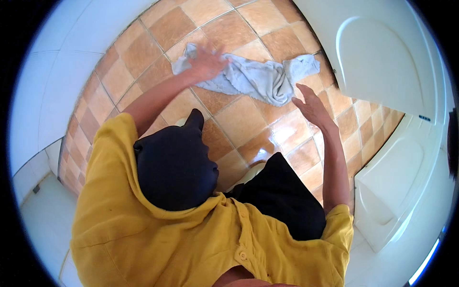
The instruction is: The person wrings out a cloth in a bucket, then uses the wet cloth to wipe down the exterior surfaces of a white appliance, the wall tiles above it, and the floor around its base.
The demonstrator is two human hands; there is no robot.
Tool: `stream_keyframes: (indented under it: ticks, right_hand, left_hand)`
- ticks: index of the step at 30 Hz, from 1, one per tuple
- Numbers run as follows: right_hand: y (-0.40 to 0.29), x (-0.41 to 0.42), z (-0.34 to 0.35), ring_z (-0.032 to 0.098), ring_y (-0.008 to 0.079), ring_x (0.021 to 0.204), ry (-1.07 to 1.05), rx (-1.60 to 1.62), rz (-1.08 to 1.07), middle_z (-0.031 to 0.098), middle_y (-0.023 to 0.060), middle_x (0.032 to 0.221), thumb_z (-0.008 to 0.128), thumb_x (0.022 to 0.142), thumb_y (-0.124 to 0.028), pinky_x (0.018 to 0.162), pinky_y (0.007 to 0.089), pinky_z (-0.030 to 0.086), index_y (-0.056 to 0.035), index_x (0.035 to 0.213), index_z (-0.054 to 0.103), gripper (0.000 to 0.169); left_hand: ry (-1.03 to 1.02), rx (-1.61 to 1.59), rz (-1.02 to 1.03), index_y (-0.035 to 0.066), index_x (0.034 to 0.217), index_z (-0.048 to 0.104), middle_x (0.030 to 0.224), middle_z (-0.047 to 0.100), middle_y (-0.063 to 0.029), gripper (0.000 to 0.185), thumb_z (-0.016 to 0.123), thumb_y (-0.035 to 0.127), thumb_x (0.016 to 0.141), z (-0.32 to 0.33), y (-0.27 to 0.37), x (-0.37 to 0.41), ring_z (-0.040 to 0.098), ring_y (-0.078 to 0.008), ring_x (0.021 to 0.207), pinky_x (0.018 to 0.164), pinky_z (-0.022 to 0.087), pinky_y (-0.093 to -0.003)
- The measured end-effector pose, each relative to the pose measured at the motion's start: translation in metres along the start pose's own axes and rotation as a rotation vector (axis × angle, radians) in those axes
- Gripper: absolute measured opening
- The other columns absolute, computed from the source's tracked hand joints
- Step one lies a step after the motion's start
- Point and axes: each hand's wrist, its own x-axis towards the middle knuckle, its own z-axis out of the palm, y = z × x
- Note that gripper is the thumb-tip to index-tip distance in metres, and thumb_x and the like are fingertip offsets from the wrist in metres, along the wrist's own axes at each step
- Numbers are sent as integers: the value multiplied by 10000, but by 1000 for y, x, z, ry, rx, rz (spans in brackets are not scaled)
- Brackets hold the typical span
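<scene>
A crumpled light grey cloth lies spread across the tiled floor. Over its left part is my left hand, blurred, fingers spread; whether it touches the cloth cannot be told. My right hand is just beside the right part of the cloth, thumb and fingers apart, with nothing in it. At its right end the cloth has a folded-over piece near the base of a white panel.
White moulded panels stand on the right, a second one lower down. A white tiled wall runs along the left. My knees in dark trousers are close below the cloth. Light glints off the floor between my arms.
</scene>
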Motion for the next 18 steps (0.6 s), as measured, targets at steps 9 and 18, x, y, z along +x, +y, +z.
stream_keyframes:
  ticks: [9, 18]
  right_hand:
    - [60, 106, 92, 178, 472, 1406, 363, -419, 66, 142, 278, 1542, 574, 902, -415, 1122, 525, 259, -89, 1486, 260, 739]
    - [-78, 104, 219, 136, 471, 1427, 652, -312, 183, 101, 207, 1581, 494, 897, -247, 1105, 582, 226, -112, 1485, 300, 634]
  left_hand:
    - [350, 63, 362, 353, 1488, 287, 1591, 114, -108, 778, 577, 608, 813, 96, 23, -4, 67, -455, 1429, 974, 136, -775]
    - [349, 19, 514, 414, 1443, 361, 1587, 158, -74, 705, 638, 536, 806, 83, -48, -31, 152, -451, 1420, 1033, 157, -707]
